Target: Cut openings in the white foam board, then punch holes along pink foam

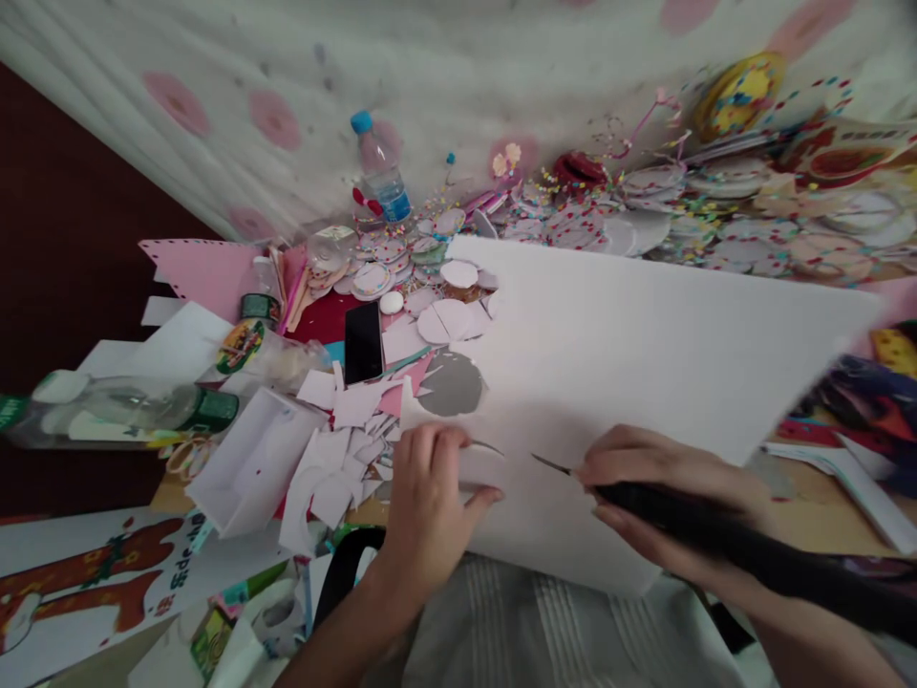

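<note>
A large white sheet of paper point(630, 354) lies tilted over my lap and the cluttered surface. My left hand point(426, 502) pinches the sheet's lower left corner, thumb under, fingers on top. My right hand point(666, 497) is closed round the black handles of a pair of scissors point(565, 470). Their thin blade tip pokes out toward the left, into a curved cut in the sheet. The two hands are a short gap apart.
White and pink paper scraps point(344, 449) pile up left of the sheet. A black phone point(363, 342), plastic bottles point(379, 177), a white box point(247, 459) and many round paper cut-outs point(444, 315) lie beyond. Colourful party decorations point(752, 191) crowd the far right.
</note>
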A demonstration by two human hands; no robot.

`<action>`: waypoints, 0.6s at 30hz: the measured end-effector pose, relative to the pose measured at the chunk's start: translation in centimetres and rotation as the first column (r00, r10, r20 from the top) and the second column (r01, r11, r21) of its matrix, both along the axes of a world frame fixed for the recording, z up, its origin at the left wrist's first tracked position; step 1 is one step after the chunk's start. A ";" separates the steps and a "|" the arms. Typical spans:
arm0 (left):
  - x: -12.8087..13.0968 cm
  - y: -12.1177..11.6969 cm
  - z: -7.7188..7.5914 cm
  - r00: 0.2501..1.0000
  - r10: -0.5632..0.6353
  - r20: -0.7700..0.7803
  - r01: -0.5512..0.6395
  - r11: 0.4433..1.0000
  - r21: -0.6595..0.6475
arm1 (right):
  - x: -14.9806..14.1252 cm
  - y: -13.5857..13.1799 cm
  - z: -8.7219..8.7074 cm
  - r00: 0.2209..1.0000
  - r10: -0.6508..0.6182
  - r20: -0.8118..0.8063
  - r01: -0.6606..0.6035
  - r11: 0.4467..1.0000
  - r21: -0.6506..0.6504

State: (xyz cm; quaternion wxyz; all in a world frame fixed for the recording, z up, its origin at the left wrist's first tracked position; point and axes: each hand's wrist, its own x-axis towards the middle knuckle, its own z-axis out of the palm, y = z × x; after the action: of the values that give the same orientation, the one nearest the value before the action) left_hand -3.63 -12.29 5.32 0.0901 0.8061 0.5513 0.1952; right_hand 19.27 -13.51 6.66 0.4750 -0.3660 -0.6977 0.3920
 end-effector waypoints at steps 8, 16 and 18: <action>-0.2 1.3 -5.0 0.967 0.212 0.142 -0.162 0.940 -0.301 | -2.1 2.5 -3.6 0.995 -0.070 -0.077 0.026 0.884 -0.467; -0.1 1.5 -5.2 0.969 0.200 0.143 -0.136 0.920 -0.368 | -3.8 5.1 -7.3 0.966 -0.225 -0.127 0.138 0.864 -0.485; -0.1 1.7 -5.2 0.969 0.204 0.142 -0.137 0.915 -0.379 | -3.8 5.1 -7.8 0.964 -0.230 -0.134 0.144 0.874 -0.464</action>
State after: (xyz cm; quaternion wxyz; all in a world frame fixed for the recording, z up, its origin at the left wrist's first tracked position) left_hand -3.69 -10.62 0.15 0.2705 0.7031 0.6360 0.1675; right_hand 15.48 -8.36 -1.13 0.4758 -0.4939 -0.5020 0.5270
